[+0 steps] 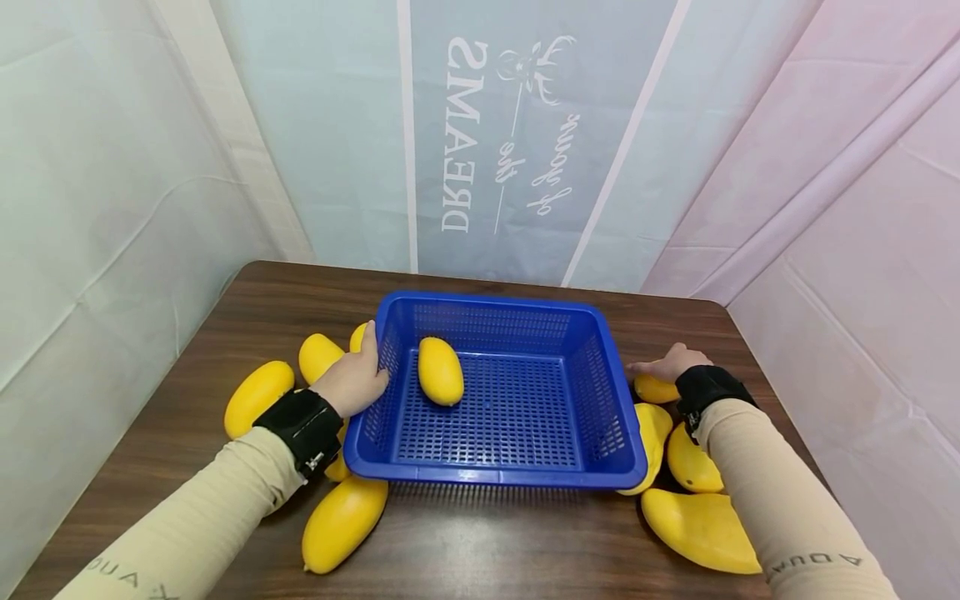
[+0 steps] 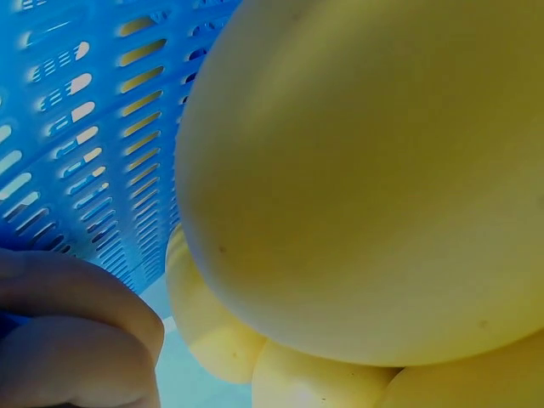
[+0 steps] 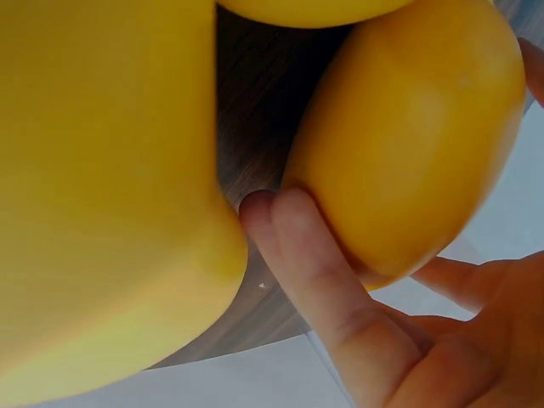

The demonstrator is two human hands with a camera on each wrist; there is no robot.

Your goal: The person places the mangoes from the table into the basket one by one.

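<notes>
Orange-yellow, smooth oval fruit (image 3: 416,144) lies at the right of the head frame, just beside a blue plastic slatted basket (image 1: 487,478), with the fingers of the right hand (image 1: 672,363) around it. At the basket's left rim, the left hand (image 1: 351,383) has its index finger extended and its thumb bent near the edge; whether it grips the rim, I cannot tell. Inside the basket, left of its middle, lies one yellow oval fruit (image 1: 440,372). More smooth yellow fruits (image 1: 343,523) lie around the left hand, and a long, pale-yellow fruit (image 1: 697,529) lies at lower right, partly hidden by a beige fabric sleeve (image 1: 772,492). Everything sits on a dark brown wood-grain bench (image 1: 465,550).
</notes>
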